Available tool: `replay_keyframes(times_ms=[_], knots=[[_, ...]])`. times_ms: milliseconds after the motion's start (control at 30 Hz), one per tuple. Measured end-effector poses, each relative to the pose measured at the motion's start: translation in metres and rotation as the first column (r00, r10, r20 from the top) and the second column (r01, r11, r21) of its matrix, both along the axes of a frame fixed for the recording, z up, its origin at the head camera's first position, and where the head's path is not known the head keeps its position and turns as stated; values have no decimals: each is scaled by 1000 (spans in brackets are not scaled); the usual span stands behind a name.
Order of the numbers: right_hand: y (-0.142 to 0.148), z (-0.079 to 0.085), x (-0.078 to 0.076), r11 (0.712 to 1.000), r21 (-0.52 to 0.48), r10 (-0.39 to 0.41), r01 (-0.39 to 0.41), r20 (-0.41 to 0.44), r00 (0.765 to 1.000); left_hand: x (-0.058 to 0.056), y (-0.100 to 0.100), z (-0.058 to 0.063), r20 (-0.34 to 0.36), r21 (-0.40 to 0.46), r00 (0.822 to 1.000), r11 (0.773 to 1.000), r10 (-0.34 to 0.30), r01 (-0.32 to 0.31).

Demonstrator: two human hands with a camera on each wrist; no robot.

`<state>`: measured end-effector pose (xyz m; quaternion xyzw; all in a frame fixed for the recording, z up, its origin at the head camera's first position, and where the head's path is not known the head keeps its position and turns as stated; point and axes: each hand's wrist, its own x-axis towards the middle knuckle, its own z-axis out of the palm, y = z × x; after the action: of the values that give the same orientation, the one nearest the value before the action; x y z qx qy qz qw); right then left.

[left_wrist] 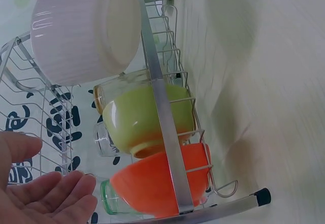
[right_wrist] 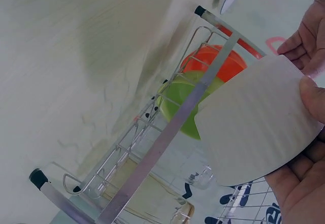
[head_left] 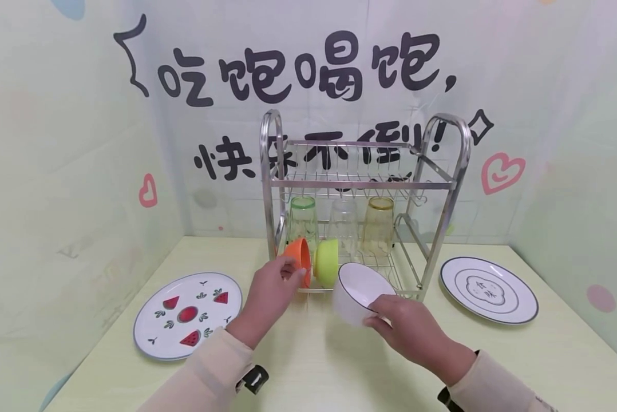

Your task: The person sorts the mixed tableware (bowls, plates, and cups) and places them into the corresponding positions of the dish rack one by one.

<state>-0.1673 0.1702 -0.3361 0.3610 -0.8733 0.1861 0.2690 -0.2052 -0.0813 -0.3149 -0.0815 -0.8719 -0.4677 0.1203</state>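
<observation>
My right hand pinches the rim of a white bowl between thumb and fingers. The bowl is tilted, in front of the lower tier of a metal dish rack. On that tier an orange bowl and a yellow-green bowl stand on their sides, side by side. My left hand is beside the orange bowl. In the left wrist view its loosely bent fingers hold nothing and appear apart from the orange bowl.
Upside-down glasses stand behind the bowls: a green one, a clear one and an amber one. A watermelon-patterned plate lies left of the rack, and a dark-rimmed white plate lies right.
</observation>
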Motion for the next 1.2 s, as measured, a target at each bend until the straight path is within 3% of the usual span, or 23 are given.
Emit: replay_keyframes(times_ms=[267, 367, 567, 733, 933, 1200], knots=[[5, 1, -12, 990, -132, -41, 51, 81, 996, -3, -13, 5, -21, 32, 997, 997, 69, -69], [7, 4, -18, 977, -194, -53, 83, 152, 987, -6, -18, 7, -34, 41, 995, 994, 99, -97], [8, 15, -27, 931, -308, -80, 197, 352, 932, -15, -26, 9, -41, 54, 987, 986, 158, -156], [8, 21, -36, 892, -364, -94, 270, 435, 896, -18, -31, 14, -51, 74, 979, 979, 196, -192], [8, 22, -50, 811, -440, -119, 385, 521, 845, -26, -34, 17, -36, 90, 983, 980, 180, -176], [4, 24, -61, 689, -523, -53, 502, 654, 755, -35, -31, 20, 23, 87, 986, 982, 168, -169]])
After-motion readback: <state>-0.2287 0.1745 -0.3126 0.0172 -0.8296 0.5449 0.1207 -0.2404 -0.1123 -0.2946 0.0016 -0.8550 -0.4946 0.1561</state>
